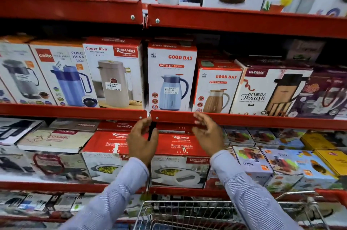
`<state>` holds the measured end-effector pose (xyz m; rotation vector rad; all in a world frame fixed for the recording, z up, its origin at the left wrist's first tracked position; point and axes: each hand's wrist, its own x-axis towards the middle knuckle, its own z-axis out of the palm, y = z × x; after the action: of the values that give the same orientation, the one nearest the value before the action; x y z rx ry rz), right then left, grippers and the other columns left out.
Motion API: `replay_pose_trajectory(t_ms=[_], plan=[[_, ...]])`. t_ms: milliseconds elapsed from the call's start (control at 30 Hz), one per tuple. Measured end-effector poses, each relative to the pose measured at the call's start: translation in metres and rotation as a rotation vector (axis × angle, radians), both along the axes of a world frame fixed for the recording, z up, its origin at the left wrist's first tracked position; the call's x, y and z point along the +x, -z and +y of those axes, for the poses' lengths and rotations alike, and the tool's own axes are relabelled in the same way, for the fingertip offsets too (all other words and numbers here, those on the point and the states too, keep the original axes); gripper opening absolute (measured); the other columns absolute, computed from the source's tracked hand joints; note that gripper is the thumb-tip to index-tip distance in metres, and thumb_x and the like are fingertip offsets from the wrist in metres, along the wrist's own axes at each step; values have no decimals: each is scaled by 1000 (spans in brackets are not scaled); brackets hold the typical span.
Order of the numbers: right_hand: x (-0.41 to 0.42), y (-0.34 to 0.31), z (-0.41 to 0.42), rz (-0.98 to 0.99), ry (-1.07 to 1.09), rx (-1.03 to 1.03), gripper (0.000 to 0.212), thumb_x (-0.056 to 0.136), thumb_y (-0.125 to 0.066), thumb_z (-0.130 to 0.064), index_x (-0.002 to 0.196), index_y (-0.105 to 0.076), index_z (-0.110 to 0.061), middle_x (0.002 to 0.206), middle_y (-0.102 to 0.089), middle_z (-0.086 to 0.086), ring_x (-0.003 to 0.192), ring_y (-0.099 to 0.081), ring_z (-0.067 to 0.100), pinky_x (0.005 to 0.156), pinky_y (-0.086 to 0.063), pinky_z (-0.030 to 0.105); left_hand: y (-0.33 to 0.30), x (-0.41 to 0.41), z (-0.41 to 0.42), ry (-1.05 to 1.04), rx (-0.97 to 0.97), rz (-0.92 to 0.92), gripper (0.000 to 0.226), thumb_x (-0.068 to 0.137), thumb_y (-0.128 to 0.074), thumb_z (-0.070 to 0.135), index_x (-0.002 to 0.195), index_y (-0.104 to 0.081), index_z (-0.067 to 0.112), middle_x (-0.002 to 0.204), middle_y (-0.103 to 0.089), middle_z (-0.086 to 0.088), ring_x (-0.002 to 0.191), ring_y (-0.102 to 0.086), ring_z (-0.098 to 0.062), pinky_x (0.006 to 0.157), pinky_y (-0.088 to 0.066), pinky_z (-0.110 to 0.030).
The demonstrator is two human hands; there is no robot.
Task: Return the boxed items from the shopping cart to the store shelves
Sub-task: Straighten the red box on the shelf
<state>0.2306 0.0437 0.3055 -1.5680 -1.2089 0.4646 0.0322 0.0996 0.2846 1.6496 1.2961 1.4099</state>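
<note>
We hold our left hand and right hand raised side by side in front of the red metal shelf edge, both spread, fingers loosely curled, palms turned toward each other, gripping nothing. A gap separates the two hands. Directly above that gap stands the tall white-and-red cardboard box printed with a blue flask and "GOOD DAY", upright on the shelf, its base just above our fingertips and not touching either hand. To its right sits a shorter white-and-red box showing a brown flask; to its left, a white box with a red corner showing a grey flask. Behind and below our hands, one tier down, lie red-topped casserole boxes. Our striped light-blue sleeves extend downward over the wire-mesh shopping cart at the bottom edge; whether it holds anything cannot be determined.
</note>
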Motion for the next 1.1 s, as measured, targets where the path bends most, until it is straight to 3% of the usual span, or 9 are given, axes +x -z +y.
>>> replay_pose_trajectory(t_ms=[133, 233, 400, 467, 567, 667, 800, 967, 1100], plan=[[-9, -11, 37, -19, 3, -112, 68, 81, -67, -18, 144, -40, -17, 133, -58, 5, 112, -60, 15, 92, -50, 28, -26, 11, 36, 58, 18, 79, 61, 75, -73, 24, 131, -53, 12, 127, -65, -5, 112, -62, -12, 97, -48, -24], [-10, -12, 47, -25, 29, -163, 71, 82, -67, -20, 146, -36, -17, 132, -59, 7, 101, -60, 14, 89, -50, 28, -35, 16, 45, 53, 5, 147, 70, 75, -76, 21, 137, -46, 6, 130, -62, -8, 117, -58, -15, 97, -36, -16], [-10, -14, 53, -14, 35, -181, 70, 83, -65, -17, 146, -35, -17, 125, -61, 7, 90, -61, 11, 82, -50, 24, -34, 18, 55, 79, -56, 228, 91, 69, -72, 38, 145, -32, 9, 141, -54, -9, 129, -52, -25, 112, -40, -39], [-10, -16, 54, 4, 37, -184, 69, 83, -65, -16, 146, -36, -18, 115, -61, 3, 89, -61, 12, 81, -51, 25, -36, 19, 56, 70, -62, 244, 84, 69, -72, 35, 141, -38, 8, 136, -58, -10, 124, -56, -27, 108, -43, -41], [-9, -17, 54, 0, 34, -189, 68, 83, -64, -15, 145, -38, -19, 115, -62, 3, 89, -62, 13, 84, -54, 28, -42, 21, 51, 56, -43, 218, 63, 70, -73, 25, 127, -53, 8, 123, -66, -11, 113, -61, -28, 103, -45, -32], [-7, -18, 52, 11, 28, -203, 67, 82, -64, -13, 144, -40, -20, 118, -61, 1, 93, -61, 12, 82, -51, 25, -43, 19, 46, 62, -54, 205, 65, 72, -75, 20, 130, -52, 4, 128, -61, -13, 116, -58, -27, 98, -38, -24], [-6, -17, 51, 36, 23, -197, 67, 81, -64, -11, 143, -41, -20, 118, -60, 0, 92, -61, 12, 79, -49, 23, -44, 18, 43, 63, -75, 221, 77, 72, -74, 24, 140, -43, 5, 138, -55, -11, 125, -53, -26, 110, -40, -35], [-5, -15, 51, 35, 26, -209, 68, 81, -65, -11, 143, -40, -22, 107, -57, -2, 91, -62, 12, 84, -54, 28, -45, 17, 41, 70, -105, 197, 80, 71, -75, 26, 142, -41, 8, 138, -56, -10, 125, -54, -25, 109, -43, -42], [-4, -13, 51, 28, 10, -213, 69, 80, -65, -13, 143, -40, -23, 116, -61, 1, 91, -61, 10, 80, -51, 24, -46, 15, 38, 69, -94, 197, 68, 74, -74, 18, 135, -48, 6, 133, -59, -9, 120, -56, -24, 103, -38, -25]])
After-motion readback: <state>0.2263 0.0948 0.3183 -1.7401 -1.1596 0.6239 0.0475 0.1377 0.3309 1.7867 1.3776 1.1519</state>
